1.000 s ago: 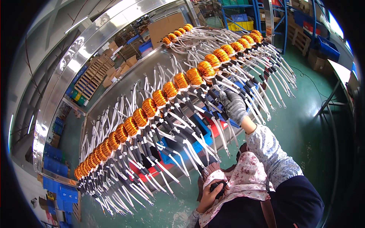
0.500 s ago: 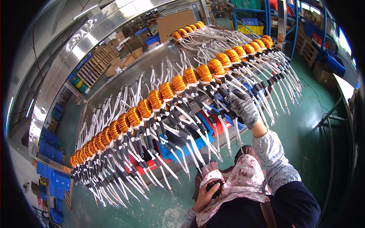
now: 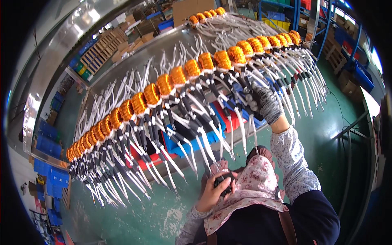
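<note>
One blk obj (image 3: 221,179) in L grip (image 3: 210,193).

Got super glossy coppery toroidal coils (image 3: 178,76), smooth metal surface (image 3: 188,35), knit-looking cloth glove (image 3: 268,101), blue plastic bin (image 3: 196,143), wooden pallet (image 3: 103,49).

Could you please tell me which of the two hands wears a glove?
The right hand, among the white leads, wears a grey glove; the left hand, holding a black object, is bare.

Long row of coils (image 3: 178,76) across the table (image 3: 165,47), leads (image 3: 207,146) hanging out in front, bins (image 3: 212,138) behind those leads, shorter coil row (image 3: 207,14) farther back, pallet (image 3: 102,49) beyond at left, shelving (image 3: 297,18) behind right
</note>
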A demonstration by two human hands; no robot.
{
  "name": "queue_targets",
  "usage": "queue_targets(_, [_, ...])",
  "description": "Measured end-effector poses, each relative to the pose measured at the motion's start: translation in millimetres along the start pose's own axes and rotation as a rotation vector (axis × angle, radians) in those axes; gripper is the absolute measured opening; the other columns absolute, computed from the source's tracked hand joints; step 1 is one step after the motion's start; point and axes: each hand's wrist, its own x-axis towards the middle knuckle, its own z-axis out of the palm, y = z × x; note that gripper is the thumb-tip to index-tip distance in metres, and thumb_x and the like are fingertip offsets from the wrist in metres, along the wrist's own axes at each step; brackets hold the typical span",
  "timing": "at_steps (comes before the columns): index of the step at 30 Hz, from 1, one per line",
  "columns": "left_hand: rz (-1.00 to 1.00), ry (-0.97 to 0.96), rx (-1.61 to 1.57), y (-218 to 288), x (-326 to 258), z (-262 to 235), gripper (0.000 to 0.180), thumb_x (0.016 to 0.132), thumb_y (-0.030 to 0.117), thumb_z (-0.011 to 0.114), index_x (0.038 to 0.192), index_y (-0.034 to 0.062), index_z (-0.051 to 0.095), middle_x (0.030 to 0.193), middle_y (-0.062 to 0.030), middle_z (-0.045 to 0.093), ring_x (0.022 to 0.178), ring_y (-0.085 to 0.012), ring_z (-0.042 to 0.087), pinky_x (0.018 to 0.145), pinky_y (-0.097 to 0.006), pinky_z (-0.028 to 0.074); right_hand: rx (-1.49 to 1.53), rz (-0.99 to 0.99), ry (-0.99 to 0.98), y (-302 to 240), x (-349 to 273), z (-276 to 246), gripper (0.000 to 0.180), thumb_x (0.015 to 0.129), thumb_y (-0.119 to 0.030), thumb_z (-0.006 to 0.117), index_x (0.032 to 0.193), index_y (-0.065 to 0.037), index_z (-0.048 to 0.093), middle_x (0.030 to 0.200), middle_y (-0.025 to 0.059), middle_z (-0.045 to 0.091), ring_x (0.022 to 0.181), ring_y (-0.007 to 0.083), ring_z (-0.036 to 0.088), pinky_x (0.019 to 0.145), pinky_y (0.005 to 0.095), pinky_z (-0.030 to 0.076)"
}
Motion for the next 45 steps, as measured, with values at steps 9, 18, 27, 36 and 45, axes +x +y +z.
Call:
queue_targets(9, [0.126, 0.001, -0.114, 10, 13, -3, 0.025, 0.093, 0.017, 0.048, 0.109, -0.0007, 0.052, 0.072, -0.0069, 0.057, 0.056, -0.0079, 0.051, 0.042, -0.02, 0.036, -0.91, -0.392, -0.471, 73, -129, 41, 0.038, 0.083, -0.026, 0.063, 0.109, 0.002, 0.057, 0.095, 0.0098, 0.062, 0.081, 0.0155, 0.057, 0.074, 0.0282, 0.047])
queue_targets(18, [0.037, -0.035, 0.073, 3, 13, 5, 0.02, 0.092, 0.014, 0.048, 0.105, -0.0002, 0.053, 0.071, -0.0055, 0.057, 0.057, -0.0077, 0.05, 0.044, -0.019, 0.036, -0.238, -0.194, -0.268, 44, -122, 41, 0.041, 0.089, -0.042, 0.05, 0.092, -0.002, 0.055, 0.079, 0.01, 0.062, 0.064, 0.012, 0.06, 0.051, 0.0188, 0.044])
queue_targets(27, [-0.046, 0.089, 0.026, -21, -7, -7, 0.024, 0.092, 0.019, 0.047, 0.104, -0.0012, 0.052, 0.072, -0.0106, 0.057, 0.054, -0.0104, 0.049, 0.046, -0.02, 0.037, -1.39, -0.994, 0.559, -7, -58, -21, 0.019, 0.084, -0.02, 0.059, 0.096, -0.005, 0.061, 0.073, 0.0138, 0.061, 0.063, 0.0306, 0.059, 0.057, 0.0367, 0.045])
queue_targets(36, [-0.096, 0.044, 0.029, -17, 0, -5, 0.024, 0.092, 0.018, 0.047, 0.105, -0.0014, 0.051, 0.072, -0.0108, 0.058, 0.051, -0.0094, 0.047, 0.045, -0.019, 0.036, -1.469, -1.278, 0.619, -2, -31, -22, 0.021, 0.078, -0.012, 0.062, 0.098, -0.007, 0.062, 0.081, 0.0165, 0.056, 0.073, 0.0349, 0.056, 0.064, 0.042, 0.045])
queue_targets(45, [-0.096, 0.031, 0.021, -19, 1, -5, 0.024, 0.092, 0.017, 0.048, 0.106, -0.0023, 0.05, 0.074, -0.0105, 0.057, 0.052, -0.009, 0.047, 0.046, -0.02, 0.036, -1.551, -1.407, 0.757, 1, -2, -14, 0.022, 0.077, -0.012, 0.063, 0.098, -0.006, 0.061, 0.079, 0.0145, 0.057, 0.068, 0.0316, 0.056, 0.061, 0.041, 0.045])
